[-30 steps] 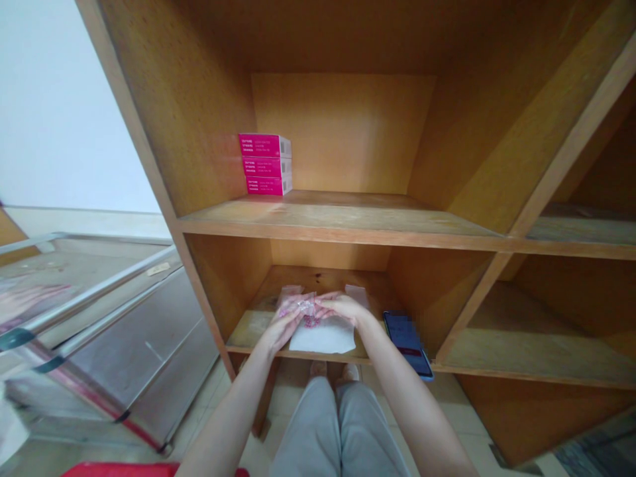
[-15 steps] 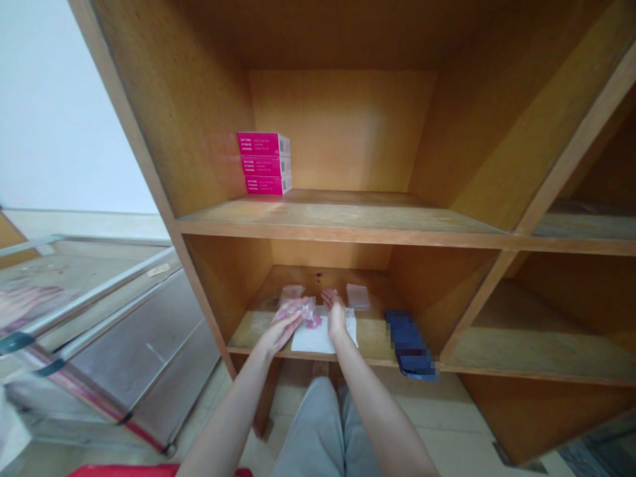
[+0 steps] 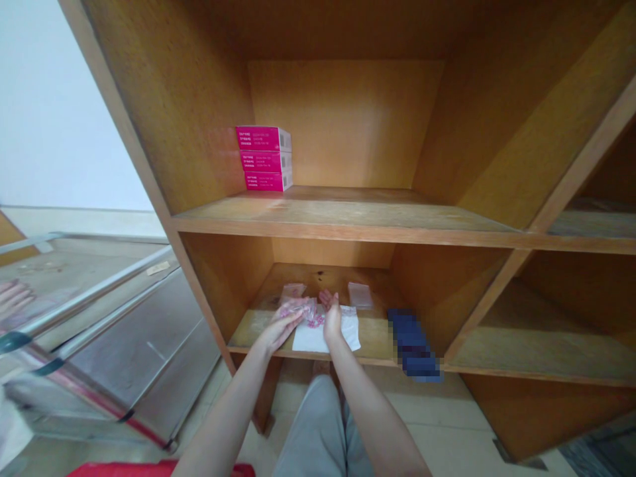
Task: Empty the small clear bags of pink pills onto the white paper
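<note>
- My left hand (image 3: 281, 331) presses down on a clear plastic bag (image 3: 301, 308) of pink bits.
- My right hand (image 3: 332, 319), fingers together, rests on a white sheet (image 3: 325, 339) near the shelf's (image 3: 377, 344) front edge.

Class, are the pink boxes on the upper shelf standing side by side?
No, the three pink boxes are stacked one on another on the upper wooden shelf.

You are getting bright, even light, with the white wall (image 3: 59, 112) glowing at nine o'clock, shadow pooling inside the wooden shelf unit (image 3: 342, 33) at twelve, a pixelated blue patch (image 3: 415, 344) smearing at four, and the edges bowing outward.
</note>
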